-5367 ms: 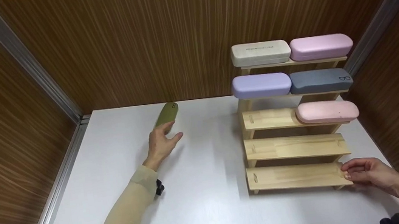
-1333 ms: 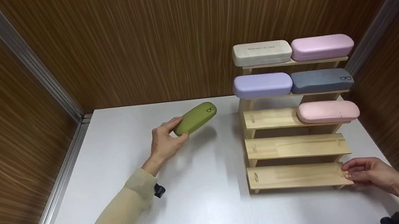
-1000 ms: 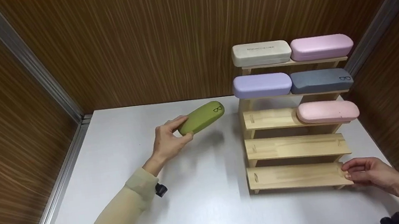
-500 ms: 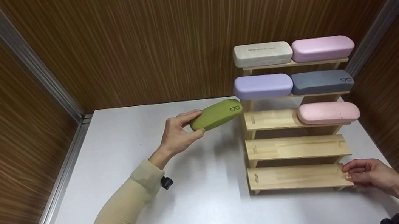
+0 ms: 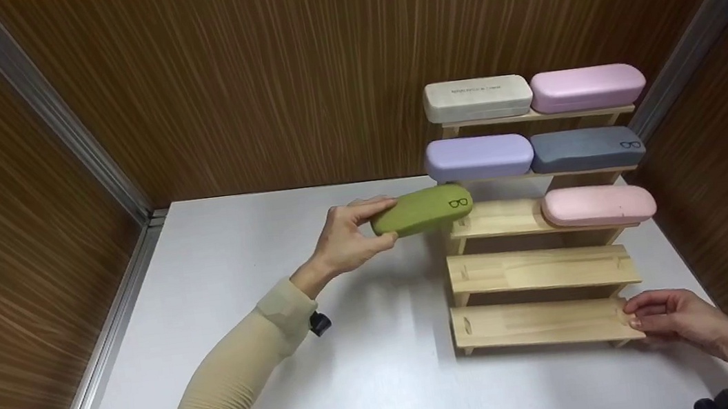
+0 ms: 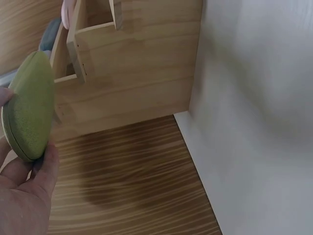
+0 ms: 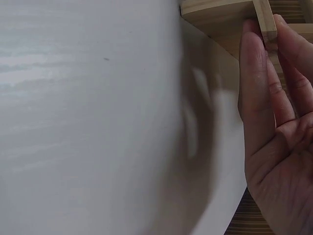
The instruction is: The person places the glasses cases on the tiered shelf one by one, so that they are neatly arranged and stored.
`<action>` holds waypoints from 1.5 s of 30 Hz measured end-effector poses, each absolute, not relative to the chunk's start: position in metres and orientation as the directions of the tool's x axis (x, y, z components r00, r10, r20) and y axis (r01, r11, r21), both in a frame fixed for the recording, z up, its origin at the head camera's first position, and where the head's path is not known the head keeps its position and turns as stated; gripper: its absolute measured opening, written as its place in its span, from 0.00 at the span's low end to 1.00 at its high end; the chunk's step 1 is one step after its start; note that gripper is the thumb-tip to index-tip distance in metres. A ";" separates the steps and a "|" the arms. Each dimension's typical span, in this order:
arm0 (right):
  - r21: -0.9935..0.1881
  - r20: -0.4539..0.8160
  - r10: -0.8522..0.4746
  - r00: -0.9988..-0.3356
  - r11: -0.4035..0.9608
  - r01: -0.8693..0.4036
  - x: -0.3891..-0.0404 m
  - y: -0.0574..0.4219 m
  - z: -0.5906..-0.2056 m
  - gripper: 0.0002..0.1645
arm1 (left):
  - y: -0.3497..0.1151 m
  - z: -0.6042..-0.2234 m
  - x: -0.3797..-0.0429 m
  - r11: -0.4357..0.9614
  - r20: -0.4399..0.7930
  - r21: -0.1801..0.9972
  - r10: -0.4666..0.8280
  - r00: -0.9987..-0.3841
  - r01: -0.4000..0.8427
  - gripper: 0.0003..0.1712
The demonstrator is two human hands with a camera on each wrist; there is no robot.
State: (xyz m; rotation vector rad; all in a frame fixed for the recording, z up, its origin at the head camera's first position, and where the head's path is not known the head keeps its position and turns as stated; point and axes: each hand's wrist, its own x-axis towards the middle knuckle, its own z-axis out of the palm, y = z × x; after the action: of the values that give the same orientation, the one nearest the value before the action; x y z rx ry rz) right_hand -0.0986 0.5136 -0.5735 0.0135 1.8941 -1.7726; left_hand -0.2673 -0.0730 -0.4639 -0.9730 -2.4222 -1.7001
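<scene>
My left hand (image 5: 346,240) grips a green glasses case (image 5: 422,210) by its left end, fingers on the far side and thumb on the near side. Its free end, printed with a small pair of glasses, overlaps the left end of the rack's middle step in the head view. In the left wrist view the green case (image 6: 30,105) is seen end-on beside the rack's wooden side (image 6: 142,63). My right hand (image 5: 680,322) pinches the right end of the lowest step (image 5: 538,323); in the right wrist view thumb and fingers sit on either side of the board (image 7: 265,19).
The stepped rack also bears a cream case (image 5: 477,100) and a pink case (image 5: 588,88) on top. Below are a lilac case (image 5: 480,157) and a blue-grey case (image 5: 586,150). A pale pink case (image 5: 598,204) lies on the middle step's right. Wood-grain walls (image 5: 251,79) enclose the white table (image 5: 387,396).
My left hand took hold of the green case at the table's back left, lifted it and carried it right to the rack, turning it nearly level with the steps. The right hand stayed put.
</scene>
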 end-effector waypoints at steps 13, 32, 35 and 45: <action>-0.921 -0.390 -0.334 -0.858 0.148 0.362 -0.098 0.512 -0.570 0.24 | -0.036 -0.460 -0.269 0.181 0.349 0.841 0.537 -0.767 0.510 0.31; -0.914 -0.404 -0.342 -0.848 0.183 0.362 -0.100 0.514 -0.573 0.25 | 0.001 -0.464 -0.274 0.189 0.311 0.858 0.549 -0.776 0.477 0.32; -0.914 -0.404 -0.342 -0.849 0.190 0.359 -0.100 0.515 -0.574 0.25 | 0.005 -0.465 -0.274 0.190 0.312 0.857 0.550 -0.774 0.480 0.32; -0.913 -0.405 -0.333 -0.851 0.189 0.361 -0.100 0.515 -0.574 0.25 | 0.027 -0.472 -0.274 0.188 0.322 0.848 0.561 -0.763 0.496 0.32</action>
State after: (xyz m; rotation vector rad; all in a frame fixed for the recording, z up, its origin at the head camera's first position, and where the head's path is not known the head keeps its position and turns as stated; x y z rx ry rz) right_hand -0.1001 0.5147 -0.5743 0.0261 1.9418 -1.7136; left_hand -0.2739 0.0265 -0.4725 -1.0990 -2.4669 -1.7197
